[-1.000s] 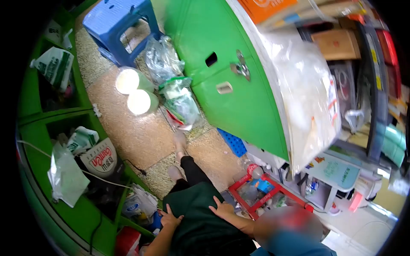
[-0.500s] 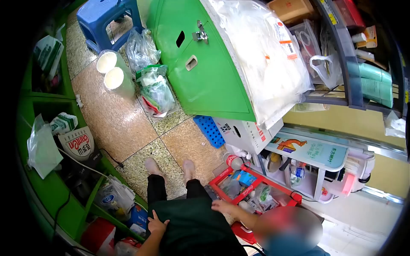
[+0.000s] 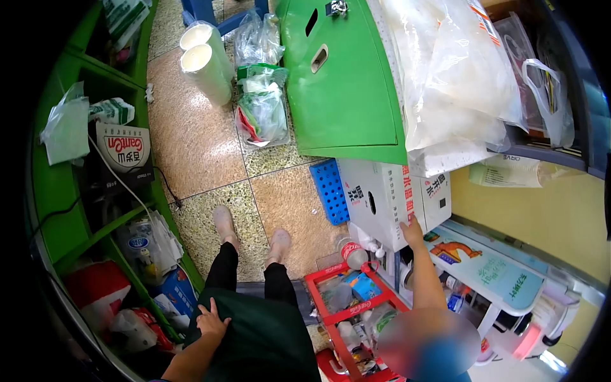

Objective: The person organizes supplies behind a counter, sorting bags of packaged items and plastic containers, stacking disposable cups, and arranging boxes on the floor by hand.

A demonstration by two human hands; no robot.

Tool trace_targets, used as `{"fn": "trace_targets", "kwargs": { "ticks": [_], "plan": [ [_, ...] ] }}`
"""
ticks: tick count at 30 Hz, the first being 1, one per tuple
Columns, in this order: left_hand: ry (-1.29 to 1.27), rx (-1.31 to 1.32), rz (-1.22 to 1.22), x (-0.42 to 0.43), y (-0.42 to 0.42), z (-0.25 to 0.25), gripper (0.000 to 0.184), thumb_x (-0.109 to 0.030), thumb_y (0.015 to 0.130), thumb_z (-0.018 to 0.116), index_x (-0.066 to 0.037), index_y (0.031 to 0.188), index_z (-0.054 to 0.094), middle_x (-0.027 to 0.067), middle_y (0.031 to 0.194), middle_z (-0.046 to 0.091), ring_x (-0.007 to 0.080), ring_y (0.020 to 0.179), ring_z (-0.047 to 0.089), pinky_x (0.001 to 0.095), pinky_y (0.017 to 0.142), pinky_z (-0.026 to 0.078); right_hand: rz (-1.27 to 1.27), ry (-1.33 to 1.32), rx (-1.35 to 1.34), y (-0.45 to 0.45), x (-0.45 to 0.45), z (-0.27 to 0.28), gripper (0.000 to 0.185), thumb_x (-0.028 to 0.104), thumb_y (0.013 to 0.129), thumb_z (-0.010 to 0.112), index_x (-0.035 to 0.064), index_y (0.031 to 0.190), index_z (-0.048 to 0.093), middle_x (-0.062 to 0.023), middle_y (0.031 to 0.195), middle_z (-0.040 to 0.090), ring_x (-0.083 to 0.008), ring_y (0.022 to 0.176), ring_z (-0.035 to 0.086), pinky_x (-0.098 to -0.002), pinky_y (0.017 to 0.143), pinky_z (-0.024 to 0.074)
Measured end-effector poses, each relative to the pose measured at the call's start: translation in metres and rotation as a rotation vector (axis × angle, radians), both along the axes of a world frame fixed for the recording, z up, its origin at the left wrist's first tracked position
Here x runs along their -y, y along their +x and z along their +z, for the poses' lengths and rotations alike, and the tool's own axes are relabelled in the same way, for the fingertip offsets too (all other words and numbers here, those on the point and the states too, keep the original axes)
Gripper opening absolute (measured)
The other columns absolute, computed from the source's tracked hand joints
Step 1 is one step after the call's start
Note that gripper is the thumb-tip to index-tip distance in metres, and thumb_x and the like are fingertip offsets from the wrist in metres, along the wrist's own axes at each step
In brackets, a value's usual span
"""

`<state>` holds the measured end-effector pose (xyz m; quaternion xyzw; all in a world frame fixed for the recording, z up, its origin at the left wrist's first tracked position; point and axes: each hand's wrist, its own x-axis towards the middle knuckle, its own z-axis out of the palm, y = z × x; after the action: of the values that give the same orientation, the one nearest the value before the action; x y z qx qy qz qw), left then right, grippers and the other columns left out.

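Observation:
My left hand (image 3: pixel 213 321) rests on the dark green apron (image 3: pixel 267 334) over my lap, its fingers spread and holding nothing. My right hand (image 3: pixel 412 231) reaches out to the white carton (image 3: pixel 380 198), which has red and black print. Its fingers look extended at the carton's near edge, and I cannot tell how firmly they touch it. Below that arm stands a red crate (image 3: pixel 324 305) with bottles and packages in it. A blurred patch covers my upper right arm. A blue perforated basket (image 3: pixel 330 192) lies beside the carton.
A green cabinet (image 3: pixel 344 95) with a large clear plastic bag (image 3: pixel 452 70) on top stands ahead. Wrapped paper cups (image 3: pixel 207 60) and bagged items (image 3: pixel 262 108) are on the tiled floor. Green shelves (image 3: pixel 63 210) line the left; a small printed table (image 3: pixel 487 264) is at right.
My right hand has moved up and forward from above the red crate to the white carton. My left hand stays on the apron. The view has shifted, showing more of the carton.

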<state>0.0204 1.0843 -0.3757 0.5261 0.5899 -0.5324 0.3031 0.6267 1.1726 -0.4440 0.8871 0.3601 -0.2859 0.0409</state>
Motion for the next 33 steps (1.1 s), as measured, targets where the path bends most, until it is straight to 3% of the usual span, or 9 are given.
{"fn": "trace_targets", "kwargs": {
  "ticks": [11,16,17,21,24,25,28,30,33],
  "plan": [
    [0.025,-0.028,0.017,0.038,0.008,-0.018,0.091,-0.058,0.064,0.053,-0.015,0.132,0.01,0.0228,0.125,0.029,0.0339,0.075,0.056,0.0331,0.056,0.047,0.017,0.036,0.132,0.039,-0.009,-0.026,0.074,0.036,0.067,0.059,-0.0042,0.122,0.028,-0.0241,0.118,0.036,-0.0346,0.109,0.037,-0.0362,0.091,0.0311],
    [0.042,-0.01,0.0,0.043,0.007,-0.021,0.09,-0.059,0.065,0.052,-0.014,0.132,0.011,0.0228,0.124,0.031,0.0321,0.077,0.056,0.0335,0.058,0.048,-0.113,0.113,0.082,0.06,-0.001,-0.03,0.08,0.037,0.063,0.064,-0.0058,0.121,0.03,-0.0233,0.114,0.043,-0.0331,0.107,0.041,-0.0332,0.09,0.0336],
    [0.04,-0.014,-0.004,0.043,0.007,-0.02,0.09,-0.059,0.065,0.052,-0.014,0.132,0.011,0.0228,0.124,0.031,0.0321,0.077,0.056,0.0335,0.058,0.048,-0.076,0.038,0.303,0.039,-0.016,-0.002,0.073,0.036,0.061,0.067,-0.0065,0.113,0.04,-0.0225,0.108,0.048,-0.0317,0.101,0.047,-0.0324,0.085,0.0377],
    [0.052,-0.018,-0.031,0.043,0.008,-0.018,0.09,-0.059,0.066,0.051,-0.014,0.132,0.011,0.0226,0.124,0.031,0.0304,0.077,0.056,0.0328,0.058,0.048,-0.003,-0.005,0.273,0.03,-0.023,0.048,0.059,0.033,0.06,0.069,-0.0063,0.101,0.05,-0.0199,0.097,0.055,-0.0286,0.088,0.055,-0.0311,0.075,0.043],
    [0.025,-0.032,0.041,0.028,0.017,-0.009,0.089,-0.056,0.066,0.054,-0.015,0.132,0.01,0.0221,0.126,0.028,0.0309,0.083,0.054,0.034,0.065,0.047,-0.195,0.213,-0.236,0.018,-0.011,0.075,0.04,0.029,0.064,0.067,-0.0034,0.087,0.059,-0.0187,0.078,0.061,-0.0271,0.069,0.06,-0.0313,0.064,0.0457],
    [-0.005,-0.047,0.11,0.022,0.02,-0.005,0.089,-0.053,0.066,0.056,-0.016,0.132,0.009,0.0215,0.127,0.026,0.0315,0.089,0.052,0.0353,0.071,0.046,-0.167,0.134,-0.19,0.0,-0.015,0.098,0.034,0.023,0.065,0.067,-0.0036,0.085,0.059,-0.0185,0.079,0.061,-0.0231,0.069,0.061,-0.0295,0.062,0.0456],
    [-0.011,-0.04,0.111,0.014,0.02,0.0,0.088,-0.053,0.067,0.056,-0.016,0.132,0.009,0.022,0.126,0.027,0.031,0.089,0.053,0.0357,0.07,0.046,0.434,-0.12,0.228,-0.05,-0.021,0.13,0.03,0.029,0.069,0.06,-0.001,0.068,0.059,-0.0207,0.066,0.057,-0.0317,0.062,0.057,-0.0371,0.058,0.045],
    [0.012,-0.013,0.084,0.02,0.011,-0.004,0.087,-0.055,0.067,0.054,-0.015,0.132,0.01,0.0222,0.125,0.029,0.0312,0.086,0.054,0.0351,0.066,0.047,0.496,0.082,0.233,-0.09,-0.01,0.125,0.032,0.032,0.071,0.054,0.0014,0.061,0.056,-0.0204,0.062,0.055,-0.0353,0.059,0.054,-0.0415,0.055,0.0431],
    [0.04,0.032,0.079,0.025,0.001,-0.006,0.085,-0.056,0.068,0.052,-0.015,0.132,0.012,0.0223,0.124,0.03,0.0319,0.084,0.054,0.035,0.064,0.047,0.476,0.087,0.164,-0.129,-0.001,0.13,0.034,0.033,0.073,0.05,0.0036,0.058,0.056,-0.0177,0.06,0.055,-0.0344,0.055,0.054,-0.0417,0.052,0.0427]
  ]
}}
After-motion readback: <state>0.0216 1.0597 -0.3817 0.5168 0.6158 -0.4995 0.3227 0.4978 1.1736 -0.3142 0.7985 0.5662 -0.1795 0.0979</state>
